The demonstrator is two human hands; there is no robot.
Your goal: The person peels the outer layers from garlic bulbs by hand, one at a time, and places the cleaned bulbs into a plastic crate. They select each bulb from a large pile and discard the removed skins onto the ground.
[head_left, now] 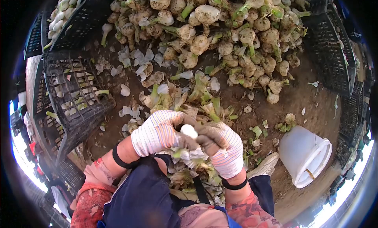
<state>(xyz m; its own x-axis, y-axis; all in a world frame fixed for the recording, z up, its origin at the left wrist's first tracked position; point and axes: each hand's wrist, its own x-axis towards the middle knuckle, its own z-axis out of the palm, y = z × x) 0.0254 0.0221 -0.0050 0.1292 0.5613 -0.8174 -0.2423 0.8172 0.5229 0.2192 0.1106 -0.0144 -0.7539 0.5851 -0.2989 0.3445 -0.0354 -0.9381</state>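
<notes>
In the middle of the head view, a white peeled garlic bulb (pixel 189 131) sits between my two gloved hands. My left hand (pixel 167 129) is closed around the bulb from the left, its thumb and fingers against it. My right hand (pixel 221 141) has bent fingers close together at the bulb's right side; whether they pinch a piece of skin is hidden and slightly blurred. Both striped gloves are soiled at the fingers. Loose peeled skins (pixel 189 154) lie below the hands, and leafy trimmings (pixel 204 90) lie just beyond them.
A large heap of soil-covered garlic bulbs (pixel 206 13) fills the far ground. Black crates (pixel 78 90) stand at left, some holding white bulbs, and more crates (pixel 328 51) line the right. A white bucket (pixel 293 149) lies tipped beside my shoe (pixel 265 165).
</notes>
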